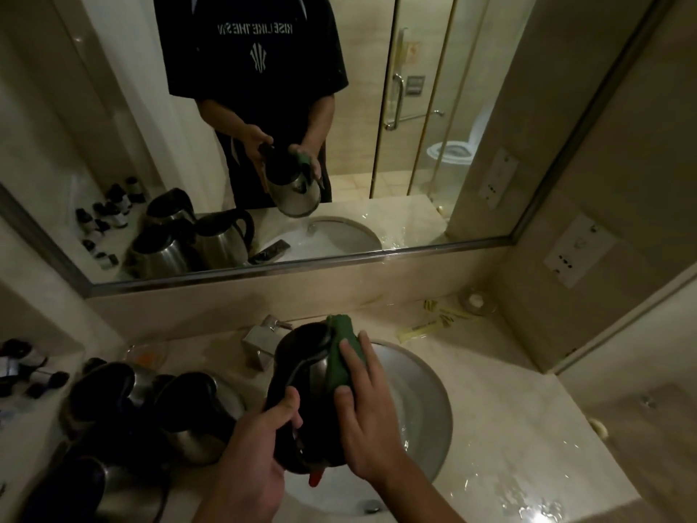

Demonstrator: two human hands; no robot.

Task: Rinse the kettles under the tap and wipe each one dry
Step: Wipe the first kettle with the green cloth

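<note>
A steel kettle with a black lid and handle (307, 375) is held tilted over the round sink (426, 405). My left hand (260, 443) grips its black handle near the base. My right hand (364, 405) presses a green cloth (343, 352) flat against the kettle's right side, fingers spread along it. The square chrome tap (260, 339) stands behind the kettle, and I see no water running from it.
Three more steel kettles (151, 413) stand crowded on the counter at the left. Small dark toiletry bottles (22, 368) lie at the far left. Yellow sachets (437, 318) and a glass dish (477, 300) sit behind the sink. The counter on the right (528, 466) is wet. A mirror (264, 145) covers the wall.
</note>
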